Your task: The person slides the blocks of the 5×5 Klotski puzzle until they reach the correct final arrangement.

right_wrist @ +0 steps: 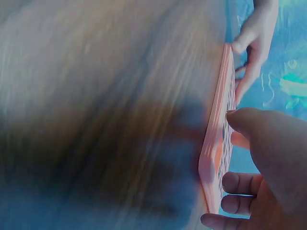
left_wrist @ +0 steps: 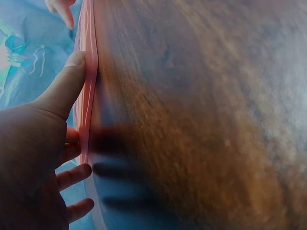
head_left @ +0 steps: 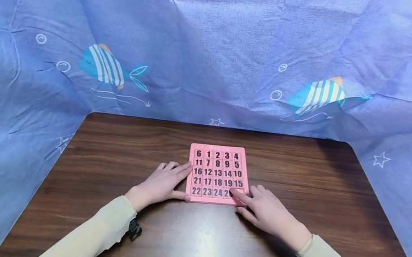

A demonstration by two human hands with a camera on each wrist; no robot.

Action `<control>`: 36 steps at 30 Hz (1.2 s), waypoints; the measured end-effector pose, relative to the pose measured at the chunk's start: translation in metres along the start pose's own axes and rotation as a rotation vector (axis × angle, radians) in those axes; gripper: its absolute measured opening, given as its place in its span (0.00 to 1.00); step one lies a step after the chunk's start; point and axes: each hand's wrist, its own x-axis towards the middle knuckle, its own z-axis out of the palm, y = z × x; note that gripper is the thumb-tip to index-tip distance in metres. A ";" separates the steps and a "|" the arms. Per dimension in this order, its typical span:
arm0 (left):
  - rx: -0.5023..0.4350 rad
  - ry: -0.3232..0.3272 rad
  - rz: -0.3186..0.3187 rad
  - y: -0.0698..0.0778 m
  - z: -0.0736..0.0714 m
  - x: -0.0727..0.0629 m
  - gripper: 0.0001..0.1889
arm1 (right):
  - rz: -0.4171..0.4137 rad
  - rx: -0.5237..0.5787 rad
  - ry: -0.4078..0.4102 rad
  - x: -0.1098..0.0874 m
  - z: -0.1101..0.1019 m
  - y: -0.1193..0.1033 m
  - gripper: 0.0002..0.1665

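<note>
A pink sliding number puzzle (head_left: 214, 201) lies flat on the table, its white tiles bearing black numbers in rows. At its left side, my left hand (head_left: 161, 184) touches the frame, thumb at the lower left corner and index finger along the edge. The left wrist view shows that thumb (left_wrist: 72, 76) resting against the frame's side. My right hand (head_left: 270, 211) is at the lower right corner, index finger extended over the bottom row. Its fingertip partly covers a tile (head_left: 227, 193) there. In the right wrist view, the right thumb (right_wrist: 244, 120) appears near the puzzle's front edge.
The puzzle sits toward the back half of a dark wood-grain table (head_left: 126, 142). A blue cloth (head_left: 218, 57) with fish and star prints hangs behind the table and along its sides. Both wrists wear small black devices (head_left: 134, 229) at the sleeve cuffs.
</note>
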 end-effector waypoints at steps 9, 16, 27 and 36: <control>0.005 0.008 0.000 0.001 -0.004 -0.001 0.51 | -0.054 -0.025 -0.017 -0.002 0.001 -0.005 0.31; 0.017 0.001 -0.004 0.001 -0.005 0.001 0.50 | -0.013 0.004 -0.032 -0.009 0.000 0.001 0.31; 0.010 -0.001 -0.010 0.001 -0.004 0.002 0.51 | 0.005 -0.015 -0.024 -0.019 -0.005 0.009 0.31; 0.017 -0.012 -0.007 0.001 -0.002 0.001 0.50 | -0.019 -0.045 0.004 -0.016 -0.001 0.004 0.29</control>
